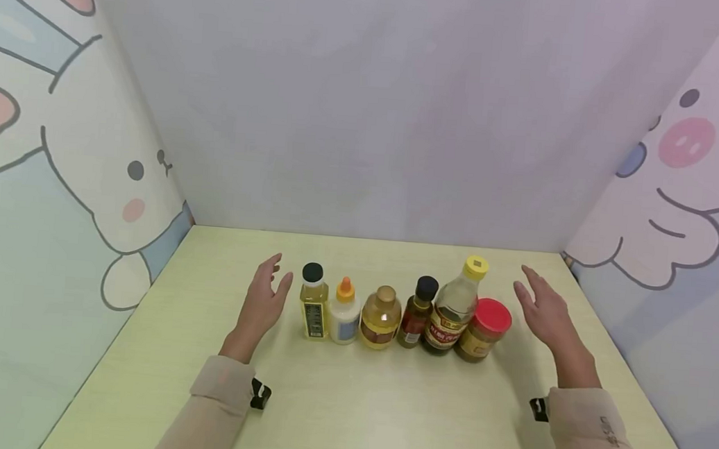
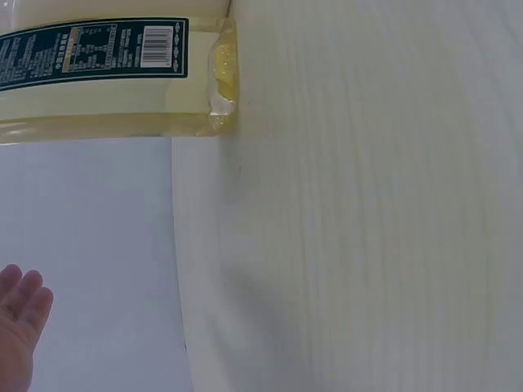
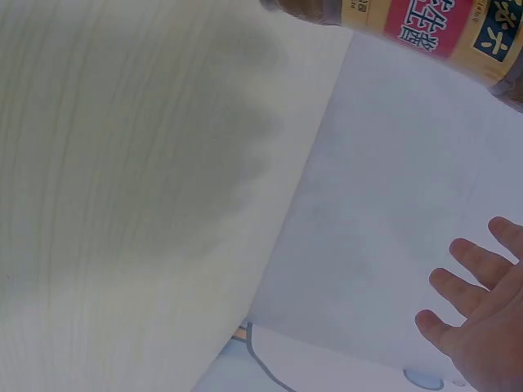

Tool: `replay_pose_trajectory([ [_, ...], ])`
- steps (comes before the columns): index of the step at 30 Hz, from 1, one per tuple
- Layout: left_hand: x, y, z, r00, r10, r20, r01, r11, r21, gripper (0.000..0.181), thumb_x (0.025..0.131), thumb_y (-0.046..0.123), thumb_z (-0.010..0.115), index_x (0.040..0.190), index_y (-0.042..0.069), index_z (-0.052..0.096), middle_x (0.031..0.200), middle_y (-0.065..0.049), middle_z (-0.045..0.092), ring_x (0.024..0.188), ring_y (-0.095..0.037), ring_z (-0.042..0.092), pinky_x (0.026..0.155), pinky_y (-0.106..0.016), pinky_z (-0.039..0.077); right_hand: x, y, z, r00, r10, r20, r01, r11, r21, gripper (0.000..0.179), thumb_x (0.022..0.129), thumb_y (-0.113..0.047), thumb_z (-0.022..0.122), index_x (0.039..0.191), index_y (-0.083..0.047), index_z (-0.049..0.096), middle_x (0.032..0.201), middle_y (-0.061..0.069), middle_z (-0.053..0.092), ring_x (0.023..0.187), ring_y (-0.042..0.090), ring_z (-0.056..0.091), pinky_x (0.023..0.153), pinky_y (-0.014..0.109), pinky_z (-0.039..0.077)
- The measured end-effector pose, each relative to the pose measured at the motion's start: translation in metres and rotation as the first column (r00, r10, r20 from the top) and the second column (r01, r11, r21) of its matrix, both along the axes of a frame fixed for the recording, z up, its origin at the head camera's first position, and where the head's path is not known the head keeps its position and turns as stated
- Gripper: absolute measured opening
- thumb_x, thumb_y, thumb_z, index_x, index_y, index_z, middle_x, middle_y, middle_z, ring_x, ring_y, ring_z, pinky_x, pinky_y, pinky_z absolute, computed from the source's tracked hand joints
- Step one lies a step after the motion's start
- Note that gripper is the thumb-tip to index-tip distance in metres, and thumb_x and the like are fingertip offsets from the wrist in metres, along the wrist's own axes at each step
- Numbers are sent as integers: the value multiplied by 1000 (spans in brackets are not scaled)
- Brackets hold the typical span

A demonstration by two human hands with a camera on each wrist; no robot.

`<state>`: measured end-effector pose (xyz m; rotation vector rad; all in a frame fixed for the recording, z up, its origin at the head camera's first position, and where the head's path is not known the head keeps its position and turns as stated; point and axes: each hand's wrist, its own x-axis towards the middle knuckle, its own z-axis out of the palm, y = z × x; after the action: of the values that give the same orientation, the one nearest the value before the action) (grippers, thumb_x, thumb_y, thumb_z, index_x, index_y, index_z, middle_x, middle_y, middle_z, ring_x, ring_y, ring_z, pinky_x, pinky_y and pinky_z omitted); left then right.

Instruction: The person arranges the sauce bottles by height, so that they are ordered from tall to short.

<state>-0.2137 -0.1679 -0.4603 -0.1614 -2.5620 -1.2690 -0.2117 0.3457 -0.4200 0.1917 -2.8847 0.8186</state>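
Six containers would be too exact a tally, so several bottles and a jar stand in a row on the table. My left hand (image 1: 265,297) is just left of an oil bottle (image 1: 314,312) with a black cap, apart from it and holding nothing. Beside that bottle are a white bottle (image 1: 344,321) with an orange nozzle, a squat amber bottle (image 1: 380,320) and a small dark bottle (image 1: 417,315). A tall yellow-capped bottle (image 1: 454,307) leans toward a red-lidded jar (image 1: 483,330). Off to the jar's right, my right hand (image 1: 546,313) has its fingers extended and touches nothing.
The pale wooden table (image 1: 383,421) ends at a grey back wall (image 1: 367,114). Side panels with a cartoon rabbit (image 1: 101,165) on the left and another cartoon animal (image 1: 679,219) on the right flank it. A black strap clip (image 1: 260,393) shows at the left cuff.
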Motion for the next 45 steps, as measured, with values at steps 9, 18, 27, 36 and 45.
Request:
replay_pose_trajectory([
  [9, 5, 5, 7, 997, -12, -73, 18, 997, 74, 52, 105, 32, 45, 145, 0, 36, 141, -19, 42, 125, -36, 45, 103, -51, 38, 9, -5, 12, 999, 17, -47, -20, 997, -69, 59, 108, -35, 32, 151, 4, 22, 147, 37, 26, 134, 56, 22, 104, 68, 19],
  [18, 10, 9, 14, 992, -36, -123, 57, 983, 172, 44, 104, 24, 49, 141, 0, 42, 129, -16, 54, 118, -30, 52, 99, -45, 43, 15, -14, 23, 1000, 10, -19, -12, 993, -116, 60, 107, -36, 34, 153, 0, 21, 149, 34, 26, 134, 55, 23, 102, 71, 21],
  [27, 13, 16, 21, 970, -85, -229, 140, 961, 237, 34, 103, 8, 50, 136, -1, 48, 118, -15, 62, 110, -28, 59, 96, -43, 44, 24, -33, 39, 998, 31, -57, -41, 980, -196, 56, 107, -34, 35, 152, -1, 27, 147, 30, 34, 132, 53, 29, 98, 73, 25],
  [36, 37, 31, 56, 964, -126, -236, 176, 963, 203, 33, 101, -1, 47, 133, -12, 45, 116, -24, 60, 107, -35, 59, 90, -19, 42, 28, -46, 45, 994, 63, -91, -83, 968, -238, 52, 108, -30, 36, 151, -2, 30, 146, 27, 38, 129, 52, 35, 95, 74, 29],
  [45, 44, 39, 63, 950, -156, -270, 214, 955, 204, 33, 98, -5, 51, 130, -15, 47, 113, -29, 59, 105, -39, 57, 92, -13, 40, 30, -58, 45, 984, 109, -141, -146, 947, -285, 49, 107, -26, 40, 150, -3, 33, 142, 26, 45, 127, 48, 41, 96, 70, 33],
])
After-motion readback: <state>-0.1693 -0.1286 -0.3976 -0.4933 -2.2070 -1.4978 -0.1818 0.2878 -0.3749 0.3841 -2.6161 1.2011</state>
